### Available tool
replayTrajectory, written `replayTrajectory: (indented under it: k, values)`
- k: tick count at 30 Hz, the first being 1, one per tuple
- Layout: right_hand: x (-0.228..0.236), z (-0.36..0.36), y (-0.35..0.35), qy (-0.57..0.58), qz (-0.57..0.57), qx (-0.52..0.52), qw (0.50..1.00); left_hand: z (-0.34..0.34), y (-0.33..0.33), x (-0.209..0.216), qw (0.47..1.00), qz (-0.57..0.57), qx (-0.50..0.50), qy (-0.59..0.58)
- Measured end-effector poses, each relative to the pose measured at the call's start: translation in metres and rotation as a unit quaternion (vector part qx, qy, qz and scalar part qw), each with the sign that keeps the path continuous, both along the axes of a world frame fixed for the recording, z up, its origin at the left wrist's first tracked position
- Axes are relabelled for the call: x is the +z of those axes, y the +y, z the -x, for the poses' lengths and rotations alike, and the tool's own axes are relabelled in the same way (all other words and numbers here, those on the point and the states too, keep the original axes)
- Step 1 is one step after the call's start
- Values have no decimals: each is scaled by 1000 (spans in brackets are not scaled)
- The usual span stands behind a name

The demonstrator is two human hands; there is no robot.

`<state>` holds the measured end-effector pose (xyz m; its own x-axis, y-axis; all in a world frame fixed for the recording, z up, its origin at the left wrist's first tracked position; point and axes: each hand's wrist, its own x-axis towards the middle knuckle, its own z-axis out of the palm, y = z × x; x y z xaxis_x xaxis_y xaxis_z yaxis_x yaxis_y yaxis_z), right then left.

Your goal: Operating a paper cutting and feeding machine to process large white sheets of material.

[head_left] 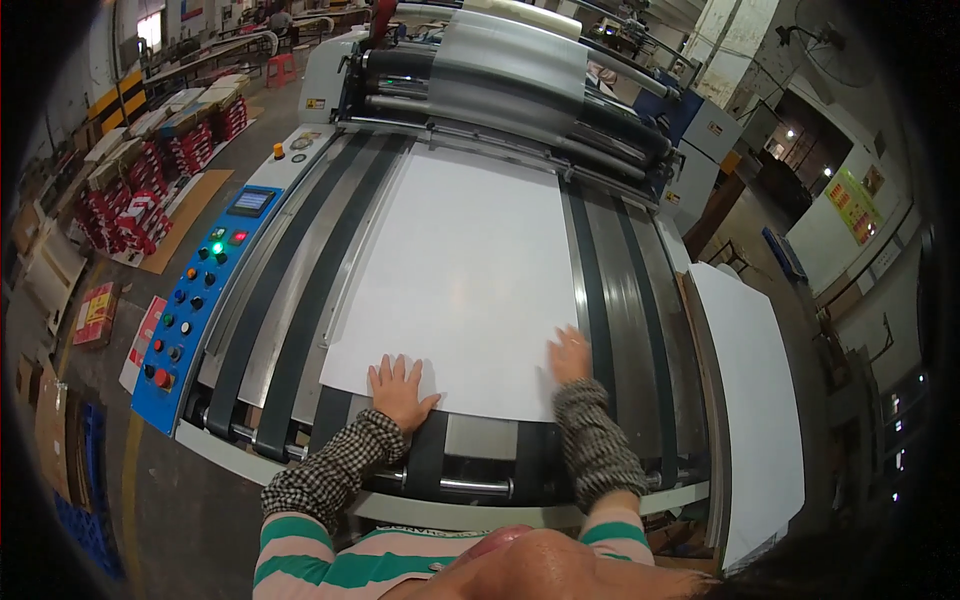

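Note:
A large white sheet lies flat on the feed belts of a machine, its far end reaching to the rollers. My left hand rests with fingers spread on the sheet's near left corner. By the near right edge of the sheet is my right hand, slightly blurred; its fingers look stretched out, and nothing shows in them. Dark belts run lengthwise on both sides of the sheet.
A blue control panel with buttons and a small screen lines the left side. Clear film hangs over the far rollers. Beside the machine's right edge stands a stack of white sheets. Bundled stacks sit on the floor, far left.

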<state>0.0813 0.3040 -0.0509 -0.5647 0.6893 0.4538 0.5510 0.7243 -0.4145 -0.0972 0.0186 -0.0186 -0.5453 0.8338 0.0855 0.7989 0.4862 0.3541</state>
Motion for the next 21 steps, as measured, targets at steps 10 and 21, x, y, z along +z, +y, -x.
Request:
replayTrajectory:
  k: [10, 21]
  values:
    - [86, -404, -25, -256, 93, -690, 671, -4, -8, -15, 993, -111, 43, -15]
    - [-14, -60, -150, 103, 147, -149, 972, -119, -22, -5, 863, 34, -231, -449]
